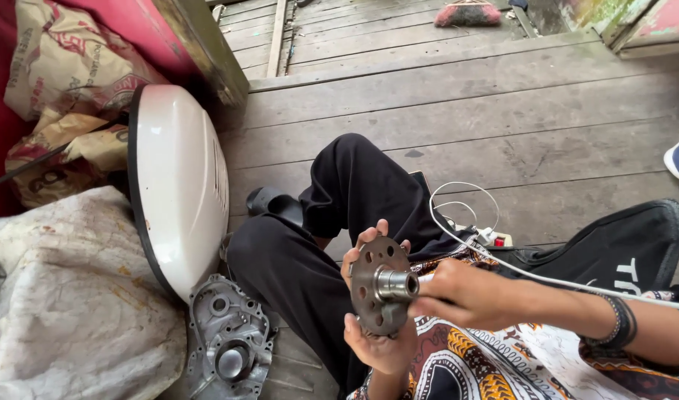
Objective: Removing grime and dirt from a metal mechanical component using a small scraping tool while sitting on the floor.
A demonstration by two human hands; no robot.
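Head view, looking down at a person seated on a weathered plank floor [502, 111], legs in black trousers [339, 222] folded in front; the left hand [376, 341] holds a round metal disc [373, 285] with a ring of holes, upright and edge-gripped — fingertips curled over the upper rim, palm and thumb under the lower rim, so the fingers are clamped on the disc; the disc sits in mid-air above the lap, just in front of the knee; a short polished steel hub [397, 284] projects from the disc's centre toward the right; the right hand [465, 292] comes in from the right side, fingers drawn together and closed about the outer end of that hub — whether they pinch a separate small part there, cannot tell; a dark beaded bracelet [621, 322] sits on the right wrist; a patterned cloth [488, 363] in brown, white and black lies across the lap beneath both hands; a thin white cable [465, 222] loops over the floor and runs across the right forearm; to the left, on the floor, a white moulded cover [180, 178] with a black edge stands tilted, and just below it lies a grey cast-metal engine casing [228, 341], flat, well apart from the hands; paper sacks [65, 74] and a pale dirty sack [65, 296] are piled at far left; a black bag [621, 244] lies at right, near the right arm.
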